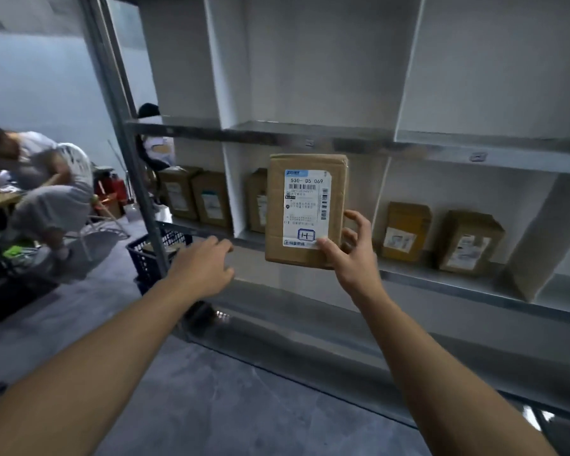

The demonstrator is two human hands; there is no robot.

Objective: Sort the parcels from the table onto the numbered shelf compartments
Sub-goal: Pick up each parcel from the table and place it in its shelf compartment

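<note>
right hand (352, 255) pinches lower right corner of flat brown cardboard parcel with white label (305, 209), held upright at front edge of grey metal shelf (441, 284), left hand (204, 268) loose, empty, other brown boxes (405, 232) standing behind

Shelf unit (310, 139): fills centre and right of frame, one row of compartments above another.
Lower row, left compartment: left pair of parcels (178, 192), upright, side by side.
Middle compartment: single parcel (257, 200) by its left wall, partly behind the held parcel (305, 209).
Right compartment: right pair of parcels (405, 232), side by side.
Held parcel: frame centre, upright, before the middle compartment; right hand (352, 255) pinches its lower right corner.
Left hand (204, 268): left of it, apart.
Crate (145, 255): on floor, behind shelf post (119, 126).
Person (46, 185): crouched, far left.
</note>
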